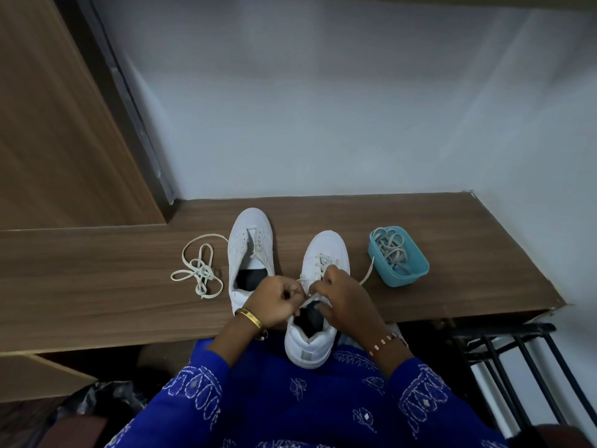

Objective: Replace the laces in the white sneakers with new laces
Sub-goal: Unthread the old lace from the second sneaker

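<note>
At the bench's near edge, both hands work the near sneaker [315, 305]: left hand [277, 300] and right hand [342, 297] each pinch its lace [308, 281] at the top eyelets. Judging by this, she's unlacing or tying; which, I cannot tell. At ten o'clock lies a loose lace [198, 270]; at two o'clock, a blue tub [408, 274] of laces.

A brown wood-grain worktop [97, 302] ran along a pale blue-white wall [323, 108]. At the left a tall wooden panel [48, 124] with a dark edge strip stood against the wall. Past the worktop's right end, a black metal rack [517, 360] with slanting bars stood lower down. Under the worktop's left part, a crumpled black plastic bag [97, 402] lay in shadow, near a lower wooden surface [42, 376].
</note>
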